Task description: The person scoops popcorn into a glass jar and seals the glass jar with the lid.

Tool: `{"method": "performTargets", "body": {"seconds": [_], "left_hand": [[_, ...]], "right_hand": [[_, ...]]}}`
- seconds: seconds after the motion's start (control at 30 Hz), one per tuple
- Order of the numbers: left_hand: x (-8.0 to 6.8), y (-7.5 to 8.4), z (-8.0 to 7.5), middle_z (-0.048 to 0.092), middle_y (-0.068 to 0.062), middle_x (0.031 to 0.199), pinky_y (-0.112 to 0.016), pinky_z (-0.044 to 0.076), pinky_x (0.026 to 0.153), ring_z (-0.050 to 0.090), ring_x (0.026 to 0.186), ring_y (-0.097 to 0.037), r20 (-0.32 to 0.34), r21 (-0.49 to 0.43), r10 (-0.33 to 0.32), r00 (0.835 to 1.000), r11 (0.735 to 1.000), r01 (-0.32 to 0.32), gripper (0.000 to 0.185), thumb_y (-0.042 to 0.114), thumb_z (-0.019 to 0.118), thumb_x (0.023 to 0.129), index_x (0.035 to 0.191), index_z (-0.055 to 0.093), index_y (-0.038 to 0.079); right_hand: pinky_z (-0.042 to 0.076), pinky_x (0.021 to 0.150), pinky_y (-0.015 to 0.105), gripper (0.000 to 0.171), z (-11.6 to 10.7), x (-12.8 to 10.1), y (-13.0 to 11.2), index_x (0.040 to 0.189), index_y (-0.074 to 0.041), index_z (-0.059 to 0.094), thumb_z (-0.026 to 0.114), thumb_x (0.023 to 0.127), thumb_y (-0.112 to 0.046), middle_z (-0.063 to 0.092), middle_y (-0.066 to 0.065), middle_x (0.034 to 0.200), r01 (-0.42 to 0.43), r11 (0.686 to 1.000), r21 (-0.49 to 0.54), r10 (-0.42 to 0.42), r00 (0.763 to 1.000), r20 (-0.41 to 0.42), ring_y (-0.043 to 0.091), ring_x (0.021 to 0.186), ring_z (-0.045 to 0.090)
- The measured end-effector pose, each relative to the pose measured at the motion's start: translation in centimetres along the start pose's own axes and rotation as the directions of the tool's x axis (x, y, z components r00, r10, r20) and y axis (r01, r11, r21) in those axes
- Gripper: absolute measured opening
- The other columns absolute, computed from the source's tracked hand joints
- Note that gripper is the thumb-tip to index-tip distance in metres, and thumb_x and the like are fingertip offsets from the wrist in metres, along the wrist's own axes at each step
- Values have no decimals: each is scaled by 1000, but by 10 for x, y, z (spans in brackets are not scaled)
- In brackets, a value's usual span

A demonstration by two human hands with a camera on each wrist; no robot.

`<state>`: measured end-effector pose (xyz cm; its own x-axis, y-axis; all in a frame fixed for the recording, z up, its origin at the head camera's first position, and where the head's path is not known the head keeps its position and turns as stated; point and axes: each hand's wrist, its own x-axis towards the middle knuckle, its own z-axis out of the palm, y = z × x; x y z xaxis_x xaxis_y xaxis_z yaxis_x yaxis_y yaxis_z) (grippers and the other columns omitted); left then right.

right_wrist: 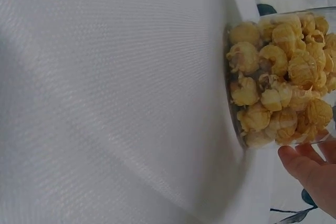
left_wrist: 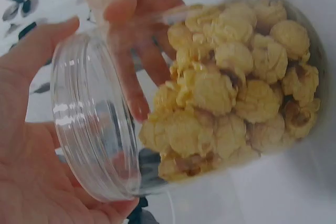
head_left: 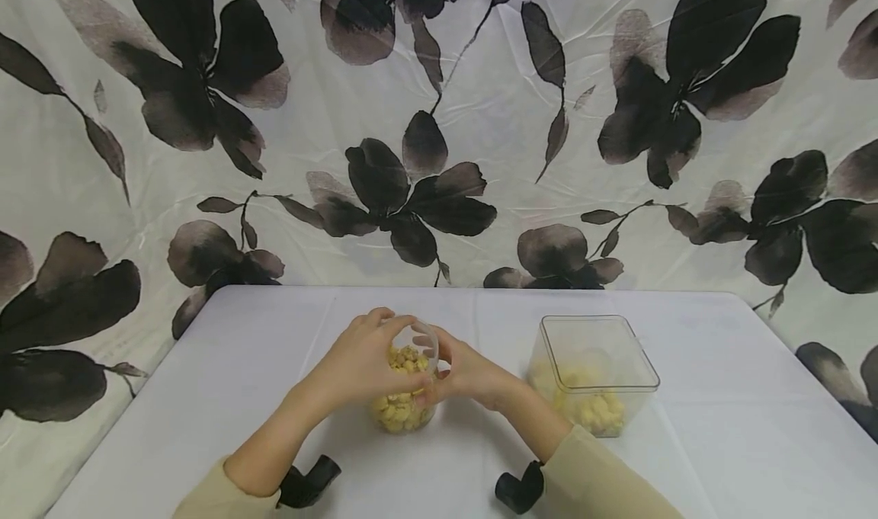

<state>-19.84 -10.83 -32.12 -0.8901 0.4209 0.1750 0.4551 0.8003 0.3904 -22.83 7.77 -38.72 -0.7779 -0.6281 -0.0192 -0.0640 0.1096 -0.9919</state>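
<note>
A clear round jar of yellow popcorn (head_left: 403,414) stands on the white table, its bottom touching the cloth in the right wrist view. My left hand (head_left: 363,359) grips the clear ridged lid (left_wrist: 86,114) at the jar's mouth, thumb and fingers spread around its edge. Whether the lid sits fully on is hard to tell. On the other side, my right hand (head_left: 473,370) holds the jar near its top, with fingers behind the clear wall in the left wrist view. The right wrist view shows right-hand fingers (right_wrist: 307,169) against the side of the popcorn jar (right_wrist: 283,82).
A clear square container (head_left: 604,351) with more popcorn inside stands to the right of the jar. Black devices are at the left wrist (head_left: 309,482) and right wrist (head_left: 519,488). Behind the white table (head_left: 713,420) hangs a floral cloth (head_left: 507,107).
</note>
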Motion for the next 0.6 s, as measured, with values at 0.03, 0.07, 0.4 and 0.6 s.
{"method": "performTargets", "body": {"seconds": [0.03, 0.07, 0.4, 0.6], "left_hand": [[1, -1, -1, 52, -18, 122, -56, 43, 85, 50, 107, -41, 4, -5, 15, 1000, 1000, -15, 71, 49, 76, 68, 125, 58, 11], [2, -3, -1, 52, -17, 121, -55, 44, 83, 51, 105, -40, 10, -5, 31, 999, 999, -31, 72, 49, 77, 67, 125, 58, 11], [10, -18, -5, 50, -10, 125, -52, 43, 86, 47, 112, -33, 114, -142, 143, 983, 982, -126, 72, 41, 80, 64, 127, 57, 14], [13, -26, -7, 47, -9, 129, -52, 41, 90, 45, 117, -29, 145, -223, 191, 971, 962, -156, 77, 42, 81, 63, 130, 55, 16]], "right_hand": [[30, 102, 49, 89, 0, 0, -1, 143, -20, 32, 77, 69, 2, 31, 15, 146, -2, 1000, 2, 2, 1000, 0, 26, 130, 32], [30, 102, 50, 90, 0, 0, -2, 143, -19, 32, 77, 69, 2, 31, 15, 146, -2, 1000, 3, 2, 1000, 1, 27, 130, 32], [31, 102, 50, 92, -3, 1, -2, 145, -13, 29, 79, 68, 3, 32, 16, 145, -5, 1000, -3, 5, 1000, 18, 28, 130, 32], [31, 102, 49, 95, -3, 2, -3, 146, -13, 27, 78, 68, 4, 32, 17, 145, -10, 1000, -5, 10, 1000, 22, 28, 131, 31]]}}
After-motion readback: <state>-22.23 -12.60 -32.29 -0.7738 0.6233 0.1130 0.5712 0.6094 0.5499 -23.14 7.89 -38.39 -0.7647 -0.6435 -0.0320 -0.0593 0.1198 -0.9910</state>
